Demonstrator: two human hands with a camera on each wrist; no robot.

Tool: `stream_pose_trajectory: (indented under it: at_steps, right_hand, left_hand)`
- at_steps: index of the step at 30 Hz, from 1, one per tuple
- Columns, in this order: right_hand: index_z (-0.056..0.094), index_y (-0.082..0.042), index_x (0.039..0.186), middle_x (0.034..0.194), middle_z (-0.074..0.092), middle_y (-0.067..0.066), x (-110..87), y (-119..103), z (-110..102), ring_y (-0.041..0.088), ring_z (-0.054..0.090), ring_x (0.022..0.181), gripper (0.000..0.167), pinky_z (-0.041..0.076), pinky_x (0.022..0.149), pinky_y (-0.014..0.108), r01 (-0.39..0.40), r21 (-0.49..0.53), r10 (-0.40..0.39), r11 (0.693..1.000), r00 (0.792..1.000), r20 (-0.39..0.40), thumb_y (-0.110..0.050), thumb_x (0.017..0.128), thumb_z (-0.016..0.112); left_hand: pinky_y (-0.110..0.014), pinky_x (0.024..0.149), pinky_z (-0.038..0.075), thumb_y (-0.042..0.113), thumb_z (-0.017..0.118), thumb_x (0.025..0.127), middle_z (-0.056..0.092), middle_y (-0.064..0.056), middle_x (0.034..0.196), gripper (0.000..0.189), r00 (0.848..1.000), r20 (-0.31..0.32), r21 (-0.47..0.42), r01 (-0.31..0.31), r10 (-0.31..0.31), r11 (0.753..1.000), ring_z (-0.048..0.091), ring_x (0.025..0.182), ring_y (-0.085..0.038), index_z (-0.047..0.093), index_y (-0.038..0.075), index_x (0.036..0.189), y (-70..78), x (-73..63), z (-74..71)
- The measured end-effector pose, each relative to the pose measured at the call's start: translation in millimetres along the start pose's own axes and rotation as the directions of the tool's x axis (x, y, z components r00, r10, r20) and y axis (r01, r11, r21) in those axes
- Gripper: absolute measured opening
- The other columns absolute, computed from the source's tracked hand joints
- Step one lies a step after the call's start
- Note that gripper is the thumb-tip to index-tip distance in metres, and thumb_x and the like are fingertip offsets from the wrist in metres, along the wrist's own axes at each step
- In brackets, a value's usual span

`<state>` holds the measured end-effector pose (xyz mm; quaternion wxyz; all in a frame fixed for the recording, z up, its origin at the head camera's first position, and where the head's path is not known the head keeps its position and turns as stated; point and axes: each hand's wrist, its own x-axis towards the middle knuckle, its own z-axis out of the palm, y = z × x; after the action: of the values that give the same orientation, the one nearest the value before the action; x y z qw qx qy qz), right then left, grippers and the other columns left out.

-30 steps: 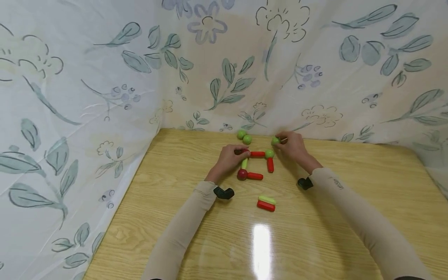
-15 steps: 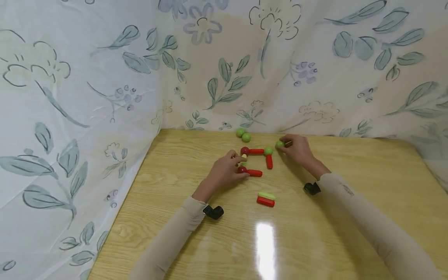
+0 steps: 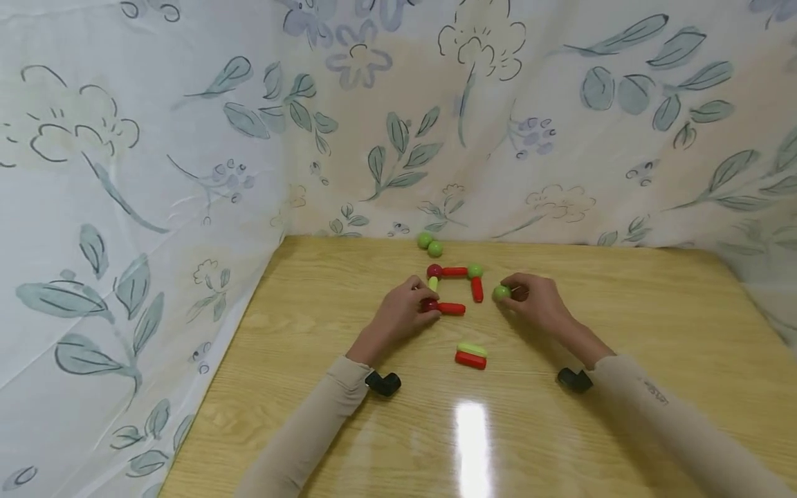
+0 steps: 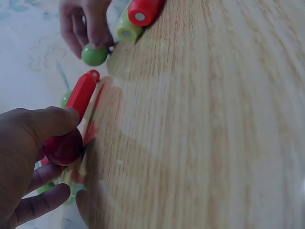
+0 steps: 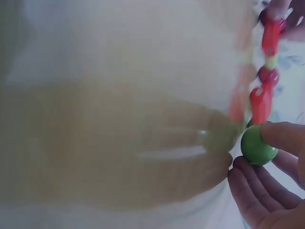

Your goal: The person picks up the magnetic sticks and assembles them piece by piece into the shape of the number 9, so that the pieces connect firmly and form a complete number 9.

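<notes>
My left hand [image 3: 400,310] grips a dark red ball [image 4: 64,149] at the near left corner of a set of joined rods and balls. From this ball a red rod [image 3: 452,308] points right, and a yellow-green rod [image 3: 432,283] leads back to another dark red ball [image 3: 434,271]. A far red rod [image 3: 455,272] joins that one to a green corner ball [image 3: 475,271]. A right-hand red rod [image 3: 477,290] comes forward from the green corner. To the right, my right hand [image 3: 540,304] pinches a loose green ball [image 5: 258,147] between thumb and fingers.
Two more green balls [image 3: 429,244] sit near the table's back edge. A loose yellow-green rod [image 3: 472,349] and a loose red rod [image 3: 470,360] lie side by side nearer the front. Flowered cloth [image 3: 349,138] hangs behind the wooden table [image 3: 299,325].
My left hand has come forward from the far dark red ball to the near one. My right hand has brought its green ball forward and slightly right from the back of the table.
</notes>
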<state>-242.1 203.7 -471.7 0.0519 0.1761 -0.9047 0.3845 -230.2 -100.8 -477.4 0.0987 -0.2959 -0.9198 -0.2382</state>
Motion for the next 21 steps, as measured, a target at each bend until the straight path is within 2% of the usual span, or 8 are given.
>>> stream_pose_trajectory:
  at_steps: [3,7,12,21]
  right_hand:
    - [0.072,0.001,0.108,0.098,0.073,0.014,-12.4,-6,2,0.024,0.07,0.08,0.026,0.057,0.071,0.036,0.011,0.009,-0.011,1.0,1.0,-0.015,-0.004,0.084,0.08]
    - [0.071,0.0,0.107,0.097,0.073,0.012,-19.1,-16,8,0.023,0.071,0.08,0.026,0.058,0.069,0.032,0.053,0.045,-0.054,0.998,0.999,0.003,-0.004,0.083,0.082]
    - [0.071,0.0,0.103,0.095,0.073,0.009,-16.9,-28,18,0.022,0.071,0.081,0.025,0.058,0.07,0.034,0.096,0.076,-0.1,0.993,0.993,0.055,-0.004,0.081,0.083]
    - [0.072,-0.003,0.102,0.093,0.072,0.004,-7.7,-39,27,0.019,0.068,0.083,0.025,0.057,0.074,0.037,0.06,0.018,-0.061,0.998,0.994,0.087,-0.009,0.081,0.084]
  left_hand:
    - [-0.025,0.072,0.046,0.03,0.078,0.089,0.053,0.004,0.102,0.026,1.0,-0.006,-0.007,0.0,0.0,1.0,0.052,0.083,-0.009,0.076,0.014,0.109,1.8,2.5,1.6]
    - [-0.025,0.072,0.046,0.031,0.078,0.089,0.053,0.005,0.101,0.025,1.0,-0.008,-0.017,0.022,-0.022,1.0,0.052,0.084,-0.009,0.076,0.015,0.109,2.3,3.0,2.3]
    - [-0.024,0.071,0.045,0.031,0.078,0.089,0.052,0.006,0.1,0.025,0.999,-0.005,-0.018,0.046,-0.046,0.999,0.052,0.083,-0.008,0.076,0.016,0.108,0.8,2.0,3.5]
    - [-0.025,0.069,0.044,0.031,0.079,0.089,0.052,0.005,0.1,0.025,1.0,-0.016,-0.031,0.025,-0.025,0.999,0.05,0.082,-0.009,0.076,0.015,0.109,-0.3,0.9,5.2]
